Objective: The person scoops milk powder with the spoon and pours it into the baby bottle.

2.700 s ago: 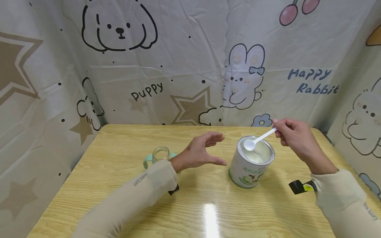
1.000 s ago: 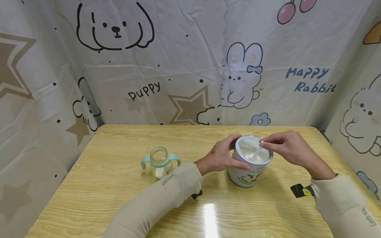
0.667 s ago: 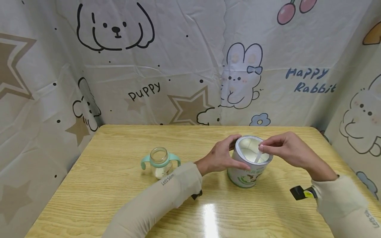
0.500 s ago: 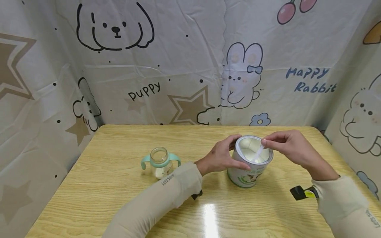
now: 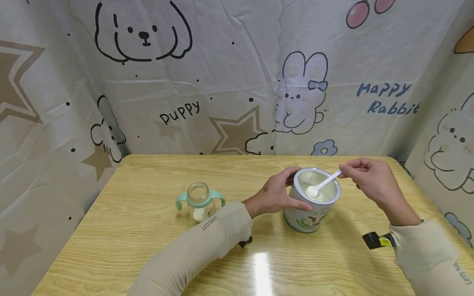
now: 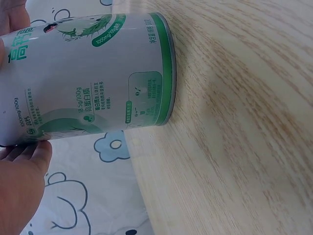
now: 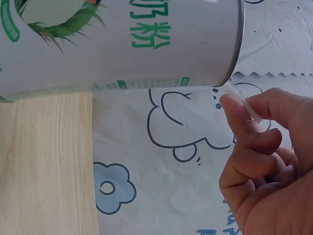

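Note:
A white and green milk powder can (image 5: 305,218) stands upright on the table, its top uncovered and pale powder inside. My left hand (image 5: 275,193) grips the can's left side, thumb in front and fingers behind. In the left wrist view, the can (image 6: 98,78) lies between thumb and fingers. My right hand (image 5: 372,179) pinches the handle end of a white measuring scoop (image 5: 328,179). The scoop's bowl is over the can's mouth, with pale powder heaped in it. In the right wrist view, thumb and forefinger hold the handle (image 7: 249,107) beside the can's rim.
A baby bottle (image 5: 198,201) with mint green handles and no cap stands left of the can, behind the left forearm, pale powder in its lower part. The wooden table (image 5: 148,246) ends at a printed cloth backdrop (image 5: 229,82).
My left hand has moved right and taken hold of the can. The scoop, its bowl earlier bare, went down into the can and has come up with powder.

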The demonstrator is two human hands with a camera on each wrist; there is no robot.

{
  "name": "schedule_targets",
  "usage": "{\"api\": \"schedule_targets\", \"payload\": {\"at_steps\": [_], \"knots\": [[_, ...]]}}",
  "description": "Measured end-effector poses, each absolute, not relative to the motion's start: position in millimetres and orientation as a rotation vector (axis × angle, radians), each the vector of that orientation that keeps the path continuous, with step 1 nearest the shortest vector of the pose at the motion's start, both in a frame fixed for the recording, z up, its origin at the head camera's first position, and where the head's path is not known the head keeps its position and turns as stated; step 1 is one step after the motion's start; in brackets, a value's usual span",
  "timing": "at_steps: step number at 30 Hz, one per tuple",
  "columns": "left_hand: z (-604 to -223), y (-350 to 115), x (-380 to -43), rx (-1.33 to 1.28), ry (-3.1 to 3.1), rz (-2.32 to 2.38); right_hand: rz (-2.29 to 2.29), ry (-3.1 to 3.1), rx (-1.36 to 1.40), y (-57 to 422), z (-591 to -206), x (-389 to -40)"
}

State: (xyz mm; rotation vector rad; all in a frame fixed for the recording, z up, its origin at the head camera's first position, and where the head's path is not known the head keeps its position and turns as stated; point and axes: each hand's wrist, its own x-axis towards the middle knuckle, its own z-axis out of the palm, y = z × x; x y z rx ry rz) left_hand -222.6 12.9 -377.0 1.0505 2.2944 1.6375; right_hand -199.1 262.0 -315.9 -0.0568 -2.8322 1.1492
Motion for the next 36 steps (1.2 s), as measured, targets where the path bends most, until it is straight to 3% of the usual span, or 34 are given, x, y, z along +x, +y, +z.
{"api": "schedule_targets", "payload": {"at_steps": [12, 36], "knots": [[-378.0, 12.9, -222.2, 1.057, 2.275, 1.657, 1.334, -2.822, -0.071, 268.4, -316.7, -205.1], [-365.4, -25.0, -223.4, 0.824, 2.310, 1.606, 1.734, -2.609, -0.059, 265.2, -301.7, -212.7]]}}
